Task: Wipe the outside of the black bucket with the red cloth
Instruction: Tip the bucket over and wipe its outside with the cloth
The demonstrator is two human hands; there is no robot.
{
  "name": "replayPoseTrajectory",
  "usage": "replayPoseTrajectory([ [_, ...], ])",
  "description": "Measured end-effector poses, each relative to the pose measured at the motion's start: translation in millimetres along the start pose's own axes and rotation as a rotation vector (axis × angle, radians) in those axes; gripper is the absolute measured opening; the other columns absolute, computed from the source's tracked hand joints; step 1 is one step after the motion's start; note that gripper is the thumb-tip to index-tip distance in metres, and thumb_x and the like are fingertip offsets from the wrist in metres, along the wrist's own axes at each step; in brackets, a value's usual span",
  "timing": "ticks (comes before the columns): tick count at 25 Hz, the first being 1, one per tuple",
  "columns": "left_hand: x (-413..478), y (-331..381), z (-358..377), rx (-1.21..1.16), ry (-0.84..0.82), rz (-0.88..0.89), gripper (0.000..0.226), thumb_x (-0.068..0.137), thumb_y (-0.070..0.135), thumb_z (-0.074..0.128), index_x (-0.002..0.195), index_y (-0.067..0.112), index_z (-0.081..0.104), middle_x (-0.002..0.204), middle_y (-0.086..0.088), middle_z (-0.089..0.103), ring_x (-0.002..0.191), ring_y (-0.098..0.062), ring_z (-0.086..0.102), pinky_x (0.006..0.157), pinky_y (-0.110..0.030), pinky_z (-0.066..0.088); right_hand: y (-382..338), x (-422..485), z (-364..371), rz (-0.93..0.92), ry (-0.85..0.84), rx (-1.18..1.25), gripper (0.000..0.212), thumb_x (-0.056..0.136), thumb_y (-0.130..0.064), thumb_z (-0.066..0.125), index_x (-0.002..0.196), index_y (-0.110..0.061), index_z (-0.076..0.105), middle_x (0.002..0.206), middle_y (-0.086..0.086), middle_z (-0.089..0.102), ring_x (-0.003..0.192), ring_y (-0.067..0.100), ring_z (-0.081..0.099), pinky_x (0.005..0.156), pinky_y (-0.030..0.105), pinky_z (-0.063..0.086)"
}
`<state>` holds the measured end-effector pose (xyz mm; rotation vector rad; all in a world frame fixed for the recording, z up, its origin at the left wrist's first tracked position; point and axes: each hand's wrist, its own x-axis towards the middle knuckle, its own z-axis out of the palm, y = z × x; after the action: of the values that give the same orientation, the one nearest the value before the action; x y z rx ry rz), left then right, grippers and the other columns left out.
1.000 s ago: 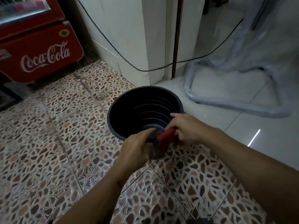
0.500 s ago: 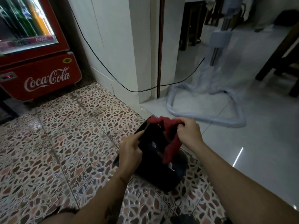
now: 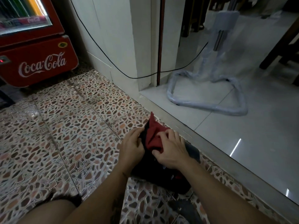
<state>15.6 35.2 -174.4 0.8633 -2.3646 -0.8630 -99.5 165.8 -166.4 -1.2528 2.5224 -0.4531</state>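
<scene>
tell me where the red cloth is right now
In the head view the red cloth sits just below centre, bunched against the black bucket between the left hand and the right hand, near the grey step.

Dim overall, soft focus w/ wide-angle bend at edges. Lit cooler [image 3: 24, 13] glows upper left; bright glare streaks on white floor [image 3: 236, 146] lower right.

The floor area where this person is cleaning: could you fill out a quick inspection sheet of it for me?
Surface: pebble-pattern tiled floor, beside a raised white tiled floor.
Job's things: black bucket tipped on its side; red cloth pressed on it.
Clutter: nothing seen.
Hands: left hand steadies the bucket; right hand grips the cloth.
Cables: black cable hangs along the wall.
Surroundings: red drinks cooler; plastic-wrapped stand.
</scene>
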Motion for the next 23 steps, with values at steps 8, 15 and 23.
replayPoseTrajectory([
  [8, 2.9, -8.9, 13.7, -0.004, -0.064, 0.075, 0.061, 0.091, -0.006, 0.042, 0.149, 0.015, 0.042, 0.149, -0.007, 0.048, 0.136, -0.016, 0.043, 0.107, -0.003, 0.015, 25.1, 1.1, 42.9, 0.046, 0.086, 0.098, 0.067, 0.097, -0.046, 0.022, 0.161, -0.035, 0.006, 0.171, -0.004, 0.002, 0.156, 0.017, -0.004, 0.125, 0.046, -0.003],
  [15, 13.1, 18.4, 17.7, -0.196, -0.095, -0.206, 0.059, 0.088, 0.002, 0.040, 0.138, 0.030, 0.053, 0.106, 0.008, 0.060, 0.096, -0.011, 0.056, 0.082, -0.010, 0.040, 45.6, 37.9, 13.0, 0.577, -0.053, 0.140, 0.060, 0.096, -0.038, 0.018, 0.150, -0.024, 0.041, 0.159, 0.005, 0.038, 0.146, 0.028, 0.032, 0.120, 0.059, 0.014],
  [23, 12.9, 23.3, 13.1, -0.240, -0.131, -0.362, 0.052, 0.097, 0.004, 0.041, 0.145, 0.025, 0.048, 0.133, -0.007, 0.062, 0.111, -0.019, 0.057, 0.090, -0.016, 0.037, 33.6, 0.2, 35.6, 0.169, 0.056, 0.154, 0.059, 0.100, -0.041, 0.018, 0.158, -0.039, 0.020, 0.169, -0.011, 0.016, 0.154, 0.011, 0.008, 0.124, 0.046, -0.002],
])
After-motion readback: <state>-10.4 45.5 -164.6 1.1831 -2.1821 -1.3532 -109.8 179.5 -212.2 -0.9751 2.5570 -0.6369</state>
